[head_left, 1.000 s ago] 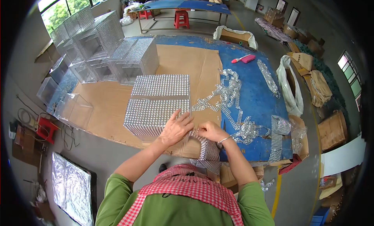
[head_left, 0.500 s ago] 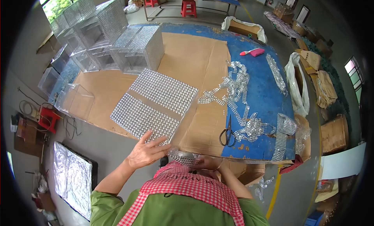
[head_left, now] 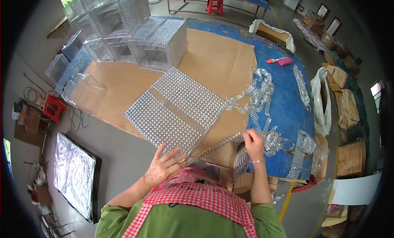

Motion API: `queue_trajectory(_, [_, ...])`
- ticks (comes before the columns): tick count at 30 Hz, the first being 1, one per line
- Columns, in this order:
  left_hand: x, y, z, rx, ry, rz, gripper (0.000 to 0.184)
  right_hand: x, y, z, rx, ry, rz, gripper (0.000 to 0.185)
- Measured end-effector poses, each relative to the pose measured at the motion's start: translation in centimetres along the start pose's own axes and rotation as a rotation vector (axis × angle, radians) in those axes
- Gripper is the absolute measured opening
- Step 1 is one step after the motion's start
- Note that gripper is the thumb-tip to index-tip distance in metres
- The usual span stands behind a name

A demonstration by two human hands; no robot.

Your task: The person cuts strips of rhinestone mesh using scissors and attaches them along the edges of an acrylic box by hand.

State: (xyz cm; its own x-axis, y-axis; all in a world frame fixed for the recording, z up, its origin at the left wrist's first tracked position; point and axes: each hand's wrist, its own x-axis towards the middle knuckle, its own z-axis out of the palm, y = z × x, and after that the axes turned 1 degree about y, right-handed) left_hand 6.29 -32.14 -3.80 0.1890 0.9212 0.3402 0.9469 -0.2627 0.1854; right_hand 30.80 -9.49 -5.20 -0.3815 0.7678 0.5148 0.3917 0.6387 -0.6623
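Observation:
A clear box (head_left: 176, 109) with two panels of silver rhinestone mesh on top sits turned at an angle on the cardboard sheet (head_left: 217, 49). My left hand (head_left: 164, 166), fingers spread, rests against the box's near corner. From that corner a strip of rhinestone mesh (head_left: 217, 147) stretches up to my right hand (head_left: 254, 143), whose fingers are closed on it. The rest of the strip hangs in a loop below my right hand. Tangled rhinestone strips (head_left: 261, 92) lie right of the box.
Stacked clear boxes with mesh (head_left: 158, 43) stand at the back left, and a bare clear box (head_left: 85, 93) at the left edge. A pink-handled brush (head_left: 283, 61) lies on the blue tabletop (head_left: 283, 82). Open bags (head_left: 322, 100) stand beyond the right edge.
The box has been turned from square to angled. My right hand dipped to the table's near edge, then rose to the right, drawing out the strip. The scissors, visible earlier, are now hidden.

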Motion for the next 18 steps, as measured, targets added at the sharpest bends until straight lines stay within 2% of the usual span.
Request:
queue_trajectory(2, [-0.4, 0.1, 0.6, -0.019, 0.017, -0.027, 0.019, 2.1, 0.9, 2.2, 0.067, -0.071, -0.003, 0.012])
queue_trajectory(4, [-0.9, 0.2, 1.2, -0.026, 0.047, -0.054, 0.02, 4.4, -0.1, 3.5, 0.071, -0.147, 0.106, 0.033])
queue_trajectory(7, [-1.4, 0.8, 2.2, -0.062, 0.168, -0.148, 0.021, 6.4, 0.7, 5.1, 0.224, -0.351, 0.177, 0.047])
queue_trajectory(9, [-1.4, 1.5, 3.0, -0.137, 0.321, -0.262, 0.021, 7.3, 1.1, 5.3, 0.42, -0.475, 0.288, 0.047])
queue_trajectory(11, [-1.8, 1.4, 3.3, -0.113, 0.292, -0.246, 0.018, 7.7, 1.2, 4.6, 0.528, -0.573, 0.376, 0.046])
queue_trajectory(15, [-3.6, -1.6, 2.9, 0.077, 0.25, -0.17, 0.017, 6.1, -0.7, 2.8, 0.624, -0.526, 0.442, 0.046])
queue_trajectory(16, [-3.4, -2.5, 1.1, 0.01, 0.221, -0.255, 0.024, 5.2, -1.7, 2.3, 0.587, -0.525, 0.45, 0.046])
queue_trajectory(18, [-3.9, -6.5, 0.5, -0.009, 0.264, -0.285, 0.032, 3.2, -3.1, 1.7, 0.513, -0.525, 0.456, 0.046])
